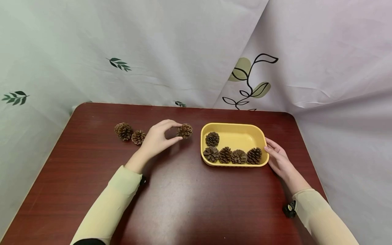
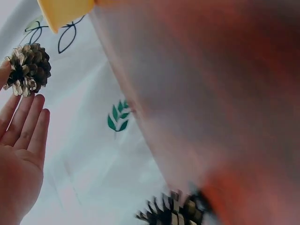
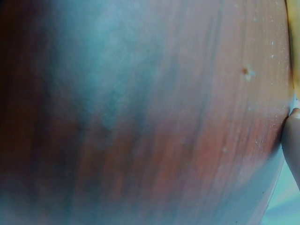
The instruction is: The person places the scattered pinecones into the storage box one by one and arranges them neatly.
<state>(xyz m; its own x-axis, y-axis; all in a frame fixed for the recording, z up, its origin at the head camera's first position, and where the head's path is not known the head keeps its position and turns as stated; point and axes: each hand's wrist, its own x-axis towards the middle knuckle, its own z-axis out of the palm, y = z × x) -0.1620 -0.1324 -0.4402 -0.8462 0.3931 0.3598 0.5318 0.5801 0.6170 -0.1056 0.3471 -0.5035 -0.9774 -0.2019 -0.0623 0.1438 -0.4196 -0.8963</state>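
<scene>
My left hand [image 1: 157, 137] pinches a brown pine cone [image 1: 185, 131] between thumb and fingertips, left of a yellow plastic box [image 1: 234, 126]. In the left wrist view the same pine cone [image 2: 29, 70] sits at the fingertips, its scales spread. Several pine cones [image 1: 225, 155] lie in the box, in a row along its near side and up its left end. My right hand [image 1: 279, 157] holds the box's right end, thumb at the rim and fingers along the outer wall. Only the right thumb [image 3: 293, 140] shows in the right wrist view, beside the yellow wall.
Two more pine cones, a larger one [image 1: 123, 131] and a smaller one [image 1: 138, 137], lie on the dark red table [image 1: 183, 197] behind my left wrist. A pale curtain [image 1: 171, 51] with leaf prints hangs along the table's far edge and right side.
</scene>
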